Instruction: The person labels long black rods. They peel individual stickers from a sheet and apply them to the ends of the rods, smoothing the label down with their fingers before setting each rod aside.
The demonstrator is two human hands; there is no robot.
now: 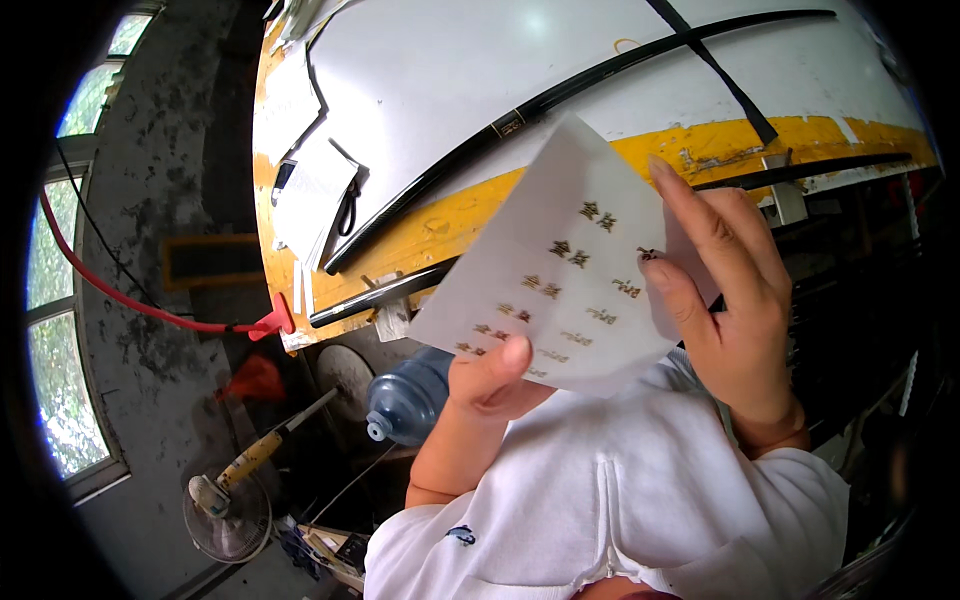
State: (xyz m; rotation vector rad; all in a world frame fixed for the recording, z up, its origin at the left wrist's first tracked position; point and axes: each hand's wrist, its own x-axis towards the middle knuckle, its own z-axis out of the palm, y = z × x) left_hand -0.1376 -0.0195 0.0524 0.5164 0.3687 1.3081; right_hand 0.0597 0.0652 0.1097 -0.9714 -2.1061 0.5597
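My left hand (pixel 490 380) pinches the lower edge of a whitish, translucent decal sheet (pixel 560 210), its thumb on the front face. Rows of small gold characters run across the sheet, which is tilted above the table's front edge. My right hand (pixel 735 285) is at the sheet's right side, thumb and index finger apart. A small dark character mark (pixel 648 254) shows at its right thumb tip; whether it is stuck to the skin or the sheet, I cannot tell. A long black tapered rod (pixel 560 90) with a gold band lies beyond, on the table.
The white table (pixel 420 60) has a yellow front edge. A second black rod (pixel 385 290) runs along it, partly behind the sheet. White papers (pixel 315 195) lie at left, a black strip (pixel 730 85) at right. Below are a blue water bottle (pixel 410 395), fan (pixel 230 510) and red hose (pixel 130 300).
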